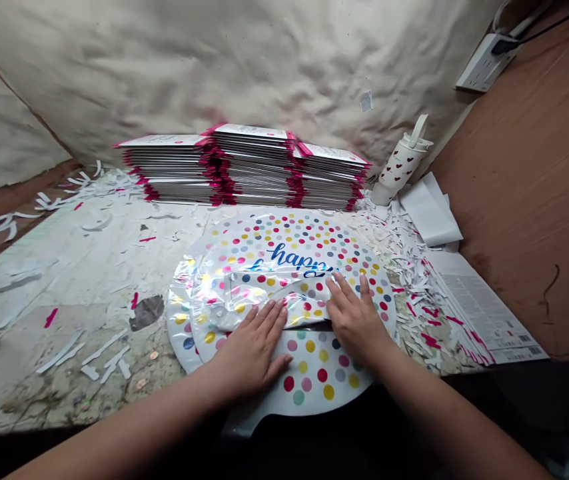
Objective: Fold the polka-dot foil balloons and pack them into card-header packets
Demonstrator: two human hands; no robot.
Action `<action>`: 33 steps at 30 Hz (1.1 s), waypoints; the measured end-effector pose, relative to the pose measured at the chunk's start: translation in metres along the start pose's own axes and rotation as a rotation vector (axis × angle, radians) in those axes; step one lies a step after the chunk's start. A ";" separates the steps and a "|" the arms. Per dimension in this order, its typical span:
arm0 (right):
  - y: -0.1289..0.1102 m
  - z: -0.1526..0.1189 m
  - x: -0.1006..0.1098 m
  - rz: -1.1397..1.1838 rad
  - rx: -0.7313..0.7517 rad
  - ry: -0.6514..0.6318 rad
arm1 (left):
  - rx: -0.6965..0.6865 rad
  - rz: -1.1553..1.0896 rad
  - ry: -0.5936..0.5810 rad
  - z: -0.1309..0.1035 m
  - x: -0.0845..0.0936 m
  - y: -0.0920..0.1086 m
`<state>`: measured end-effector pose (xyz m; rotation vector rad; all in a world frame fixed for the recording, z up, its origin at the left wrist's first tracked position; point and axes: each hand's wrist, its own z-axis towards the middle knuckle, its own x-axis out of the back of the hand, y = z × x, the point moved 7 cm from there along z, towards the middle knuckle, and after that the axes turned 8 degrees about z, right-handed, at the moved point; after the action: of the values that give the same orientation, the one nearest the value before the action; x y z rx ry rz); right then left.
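Note:
A flat round foil balloon with multicoloured dots lies on at least one more like it, their edges showing at the left. Across its middle is a folded foil balloon, a shiny dotted strip, just below blue lettering that reads "happy". My left hand rests on the strip's lower edge, fingers stretched out flat and thumb to the side. At the right end, my right hand has its fingers over the fold, bent at the joints. Its thumb is hidden, and a dark gap shows under the fold beside it.
Stacks of pink-edged flat packs stand at the back. A white tumbler with hearts leans right of them. Paper scraps litter the table, with printed sheets at the right edge. A power strip hangs on the wall.

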<state>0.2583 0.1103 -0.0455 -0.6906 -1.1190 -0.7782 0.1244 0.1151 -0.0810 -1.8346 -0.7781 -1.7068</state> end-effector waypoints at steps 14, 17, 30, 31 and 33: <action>0.030 -0.049 0.003 0.400 -0.032 0.213 | 0.078 -0.234 0.133 -0.005 -0.001 -0.032; 0.035 -0.039 -0.005 0.457 -0.078 0.164 | -0.070 -0.343 0.125 -0.004 0.002 -0.022; -0.003 -0.027 -0.011 0.672 0.261 -0.211 | -0.302 -0.199 0.173 -0.024 0.008 0.003; 0.004 -0.023 -0.014 0.770 0.143 -0.245 | -0.216 -0.282 0.177 -0.022 0.010 -0.004; 0.024 -0.014 -0.026 0.943 -0.170 -0.298 | 0.015 -0.514 0.083 -0.013 0.010 -0.022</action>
<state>0.2792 0.1175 -0.0761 -1.3667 -0.8422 0.0472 0.1006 0.1221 -0.0706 -1.6285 -1.3065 -2.0592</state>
